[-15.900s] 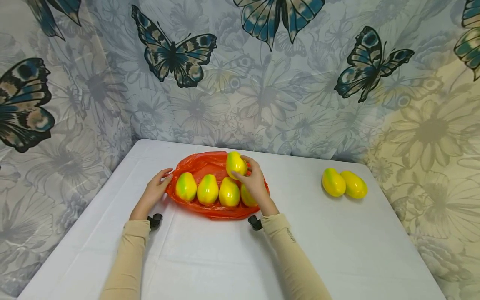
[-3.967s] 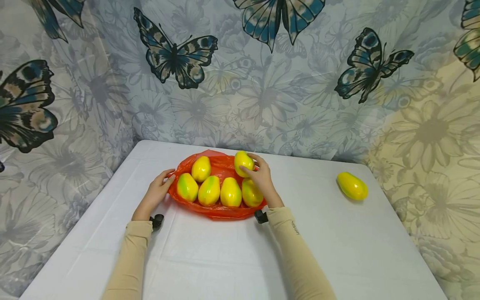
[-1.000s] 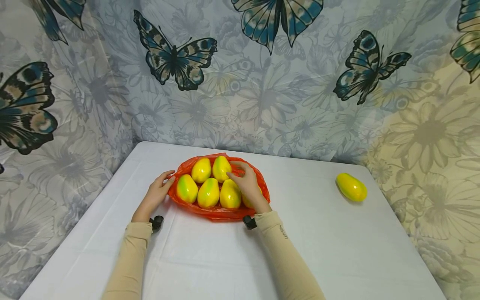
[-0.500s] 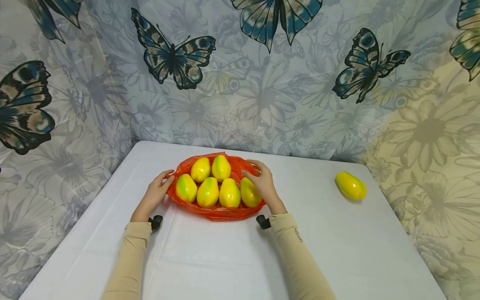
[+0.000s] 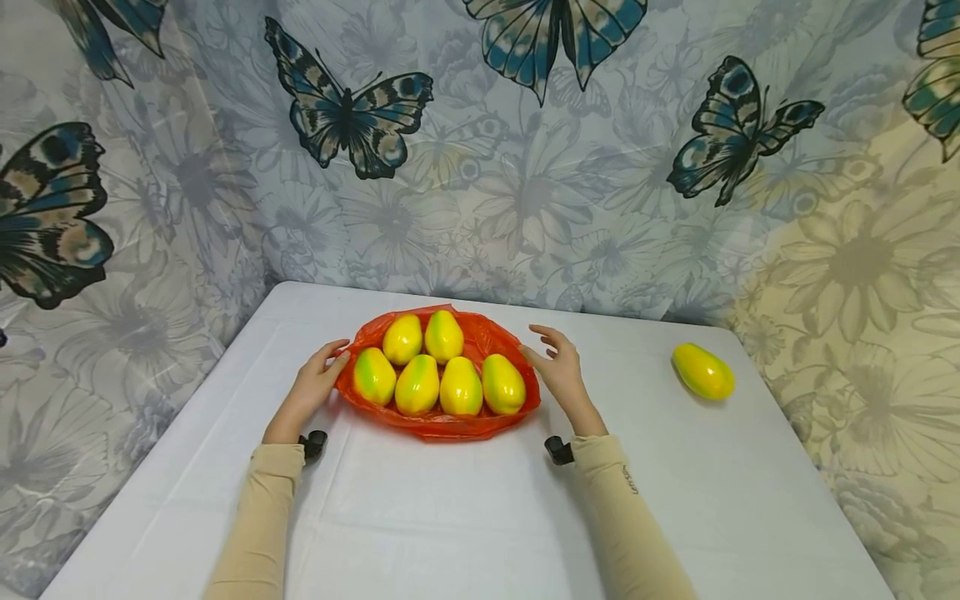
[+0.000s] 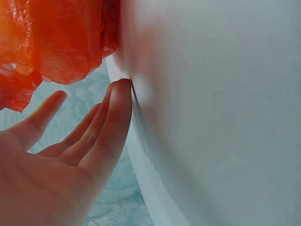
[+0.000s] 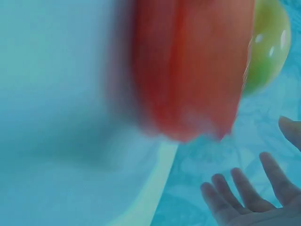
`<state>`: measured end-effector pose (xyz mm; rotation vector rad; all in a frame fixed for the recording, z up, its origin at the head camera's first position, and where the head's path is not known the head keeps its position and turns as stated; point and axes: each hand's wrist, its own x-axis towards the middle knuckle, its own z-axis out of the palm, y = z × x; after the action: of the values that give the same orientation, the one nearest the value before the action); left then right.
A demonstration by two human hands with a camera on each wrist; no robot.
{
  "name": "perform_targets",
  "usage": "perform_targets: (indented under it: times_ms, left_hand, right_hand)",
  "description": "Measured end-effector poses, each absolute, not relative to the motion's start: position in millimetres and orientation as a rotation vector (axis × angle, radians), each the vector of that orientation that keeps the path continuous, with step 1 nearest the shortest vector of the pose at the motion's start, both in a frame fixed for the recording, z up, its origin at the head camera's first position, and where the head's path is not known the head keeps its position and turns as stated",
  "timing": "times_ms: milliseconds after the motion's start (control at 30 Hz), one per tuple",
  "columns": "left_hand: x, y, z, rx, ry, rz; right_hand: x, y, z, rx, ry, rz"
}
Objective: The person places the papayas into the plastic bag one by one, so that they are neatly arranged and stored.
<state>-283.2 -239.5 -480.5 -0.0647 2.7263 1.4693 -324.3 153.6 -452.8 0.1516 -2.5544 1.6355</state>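
Observation:
A red plastic bag [image 5: 480,425] lies opened out on the white table, holding several glossy yellow-green mango-like fruits. Four-across fills its front row, ending at a fruit [image 5: 503,384] on the right; behind them sit a fruit [image 5: 402,339] and another fruit [image 5: 444,337]. At the bag's left rim is my left hand [image 5: 313,386], fingers extended; the left wrist view shows its palm [image 6: 42,188] facing the bag with nothing held. My right hand [image 5: 562,372] hovers just right of the bag, fingers spread and holding nothing. In the right wrist view, a fruit [image 7: 269,47] shows above the bag's side.
One more yellow fruit [image 5: 703,372] lies by itself on the right part of the white table [image 5: 420,525]. A butterfly-and-flower patterned cloth [image 5: 525,208] hangs behind the table and along both sides.
Over these frames, fruits from the right have gone into the bag, leaving one outside. The right hand let go of a fruit in the back row and moved out rightward; the left stayed.

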Motion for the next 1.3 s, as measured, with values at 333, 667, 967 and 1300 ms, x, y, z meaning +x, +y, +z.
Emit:
perform_targets:
  times_ms: [333,667,967,1300]
  left_hand:
    - [-285,-241,-478,-0.047,2.75,1.455]
    - [-284,-241,-478,-0.053,2.741,1.452]
    - [-281,-241,-481,-0.09,2.727,1.452]
    - [-282,-240,-481,-0.084,2.739,1.458]
  right_hand:
    - [-321,206,-460,0.087,-2.559,1.507]
    - [-315,243,-464,0.08,-2.534,1.455]
    - [-309,280,-465,-0.02,-2.577,1.386]
    - [-307,318,-456,-0.061,-2.552,1.322]
